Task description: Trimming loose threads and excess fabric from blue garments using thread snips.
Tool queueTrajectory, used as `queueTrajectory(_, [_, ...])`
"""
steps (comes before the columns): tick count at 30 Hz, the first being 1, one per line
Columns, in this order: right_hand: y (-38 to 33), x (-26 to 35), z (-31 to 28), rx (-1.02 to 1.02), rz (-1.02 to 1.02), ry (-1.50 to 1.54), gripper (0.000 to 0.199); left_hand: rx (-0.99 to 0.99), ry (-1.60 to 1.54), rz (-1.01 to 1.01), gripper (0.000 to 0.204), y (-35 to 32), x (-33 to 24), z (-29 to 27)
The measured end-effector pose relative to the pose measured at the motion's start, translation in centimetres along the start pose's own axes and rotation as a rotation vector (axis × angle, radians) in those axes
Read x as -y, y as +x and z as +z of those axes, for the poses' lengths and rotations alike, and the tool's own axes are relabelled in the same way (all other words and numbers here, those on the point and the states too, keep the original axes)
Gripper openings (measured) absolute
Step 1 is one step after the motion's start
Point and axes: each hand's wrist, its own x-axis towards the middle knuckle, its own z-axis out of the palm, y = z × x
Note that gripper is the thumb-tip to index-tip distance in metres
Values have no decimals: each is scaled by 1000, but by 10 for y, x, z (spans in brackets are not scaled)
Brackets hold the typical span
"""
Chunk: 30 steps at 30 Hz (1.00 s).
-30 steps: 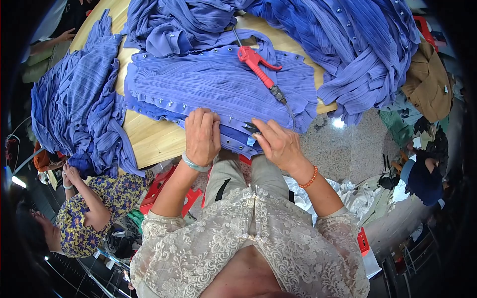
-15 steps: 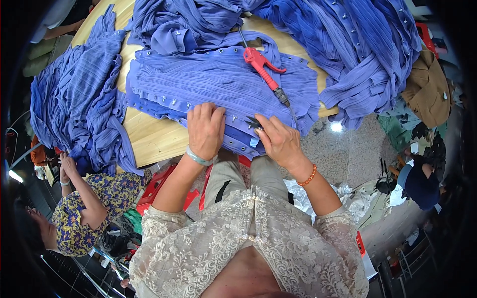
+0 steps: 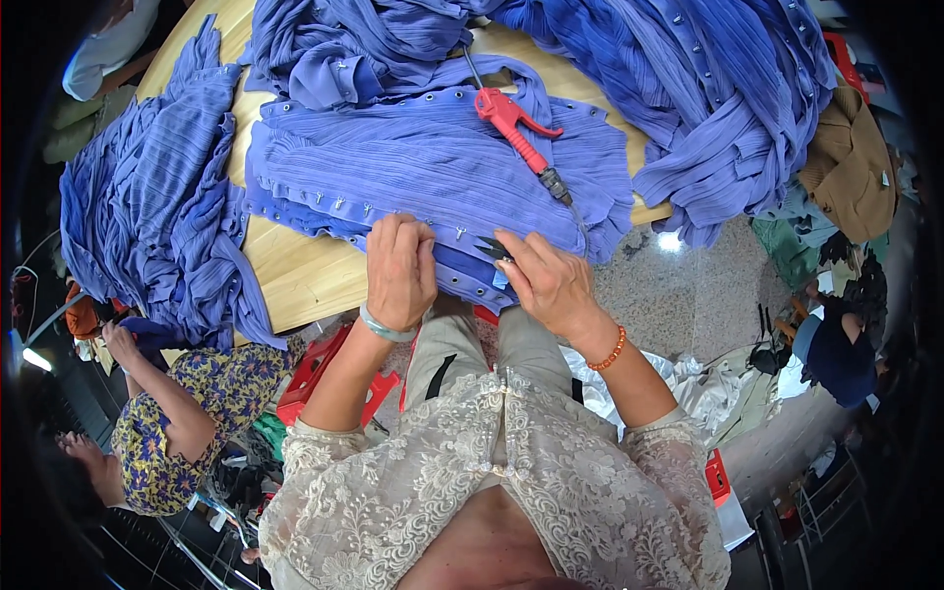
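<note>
A blue ribbed knit garment (image 3: 423,157) lies spread before me, with metal hooks and eyelets along its edges. At its near edge my left hand (image 3: 398,275) is closed, fingers curled down and pinching the fabric. My right hand (image 3: 553,287) is closed around small black thread snips (image 3: 490,248), whose blades point left just above the edge strip. A small light-blue tag (image 3: 501,279) shows under the right fingers. Across the garment's right half rests a red air blow gun (image 3: 516,130), with its hose fitting toward me.
More blue garments are heaped at left (image 3: 162,187), at the far side (image 3: 359,44) and at right (image 3: 688,98) on the wooden table (image 3: 295,273). A co-worker in a flowered top (image 3: 182,423) sits at left. Brown cloth (image 3: 854,172) hangs beyond the right pile.
Both my hands have shifted slightly left and toward me, keeping their holds. The garment and blow gun sit a little further left. At left, the co-worker's hands have moved apart.
</note>
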Motion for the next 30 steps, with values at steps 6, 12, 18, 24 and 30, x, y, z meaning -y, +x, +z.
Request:
queueTrajectory(6, [3, 2, 5, -22, -36, 31, 36, -30, -18, -16, 16, -6, -5, -7])
queueTrajectory(12, [0, -7, -7, 16, 14, -40, 36, 8, 101, 12, 17, 4, -10, -6])
queueTrajectory(18, [-14, -19, -14, -1, 144, -72, 33, 105, 50, 127, 19, 18, -21, 15])
queueTrajectory(24, [-21, -20, -16, -9, 149, -65, 33, 197, 144, 149, 17, 18, -14, 26])
queueTrajectory(30, [-25, -21, -17, -9, 144, -61, 33, 191, 192, 200, 14, 16, -16, 26])
